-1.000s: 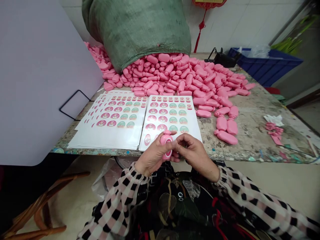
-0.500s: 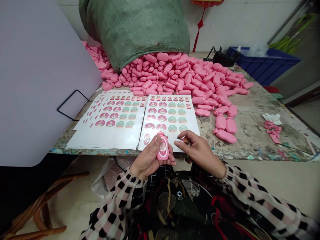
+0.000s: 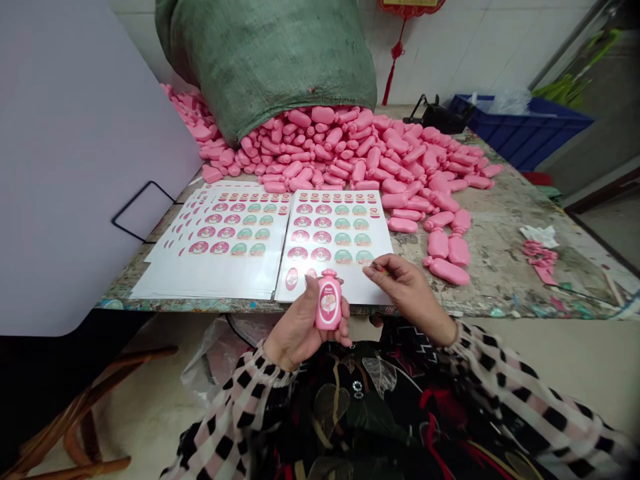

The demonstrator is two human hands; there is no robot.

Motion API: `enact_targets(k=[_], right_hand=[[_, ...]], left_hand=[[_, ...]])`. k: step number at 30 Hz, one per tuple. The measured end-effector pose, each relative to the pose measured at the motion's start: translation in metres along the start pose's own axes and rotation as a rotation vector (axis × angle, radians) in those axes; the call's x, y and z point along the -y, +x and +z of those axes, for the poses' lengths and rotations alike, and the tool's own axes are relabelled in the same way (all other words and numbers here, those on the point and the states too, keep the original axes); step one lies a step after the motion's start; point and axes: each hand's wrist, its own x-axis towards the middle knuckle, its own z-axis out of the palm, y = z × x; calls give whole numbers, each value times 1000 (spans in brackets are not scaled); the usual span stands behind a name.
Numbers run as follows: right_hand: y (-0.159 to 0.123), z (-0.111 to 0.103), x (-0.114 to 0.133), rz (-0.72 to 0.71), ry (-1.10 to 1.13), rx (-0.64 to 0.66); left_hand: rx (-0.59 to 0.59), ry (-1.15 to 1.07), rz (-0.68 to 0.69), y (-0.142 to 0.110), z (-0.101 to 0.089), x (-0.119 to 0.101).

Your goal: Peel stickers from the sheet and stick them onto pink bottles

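Note:
My left hand (image 3: 300, 327) is closed around a small pink toy bottle (image 3: 329, 303), held upright with an oval label on its front. To the right of it, my right hand (image 3: 407, 290) is closed in a pinch over the sticker sheet's lower right corner; a small thin item shows at its fingertips, too small to name. Beneath both hands lies the white sticker sheet (image 3: 330, 220), printed with pink and green labels. A fanned stack of similar sheets (image 3: 235, 273) is at its left.
A heap of pink bottles (image 3: 350, 153) spills from a green sack (image 3: 270, 60) across the table (image 3: 500, 253). Several bottles lie right of the sheet. A grey panel (image 3: 85, 167) stands at left, a blue crate (image 3: 530, 130) at back right. A crumpled tissue (image 3: 539, 235) lies at right.
The left thumb has moved off the label, which now shows fully, and the bottle has come slightly lower and nearer. My right hand has drawn away to the right.

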Motion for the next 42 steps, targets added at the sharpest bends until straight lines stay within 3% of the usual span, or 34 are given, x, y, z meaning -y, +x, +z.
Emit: enact_targets(k=[2, 5, 8, 10, 15, 20, 25, 27, 29, 31, 34, 38, 42], right_hand=[[3, -26, -10, -94, -227, -83], [1, -70, -26, -157, -603, -198], [-9, -101, -40, -46, -895, -224], [-17, -111, -48, 46, -1012, -176], [-23, -115, -70, 157, -1157, -81], [-16, -124, -82, 194, -1182, -10], [-14, -133, -80, 187, -1162, 54], [-16, -133, -78, 214, -1142, 29], [-18, -129, -74, 264, -1050, -41], [-19, -121, -66, 281, -823, -145], [-18, -95, -43, 222, -288, -170], [-16, -43, -5, 318, 259, 100], [-25, 15, 20, 368, 519, 414]], left_hand=[[-73, 100, 34, -15, -7, -4], [-302, 232, 35, -46, -34, -6], [-621, 281, -4, -81, -76, 4], [-761, 285, -76, -103, -104, 18], [-918, 149, -254, -144, -148, 65], [-1053, 180, -321, -147, -173, 100], [-1157, 432, -339, -134, -190, 109], [-1113, 606, -351, -133, -194, 102], [-1039, 695, -347, -132, -191, 87], [-970, 719, -334, -130, -179, 66], [-759, 738, -287, -122, -139, 31], [-360, 626, -133, -91, -67, 1], [-218, 356, 123, -46, -19, 9]])
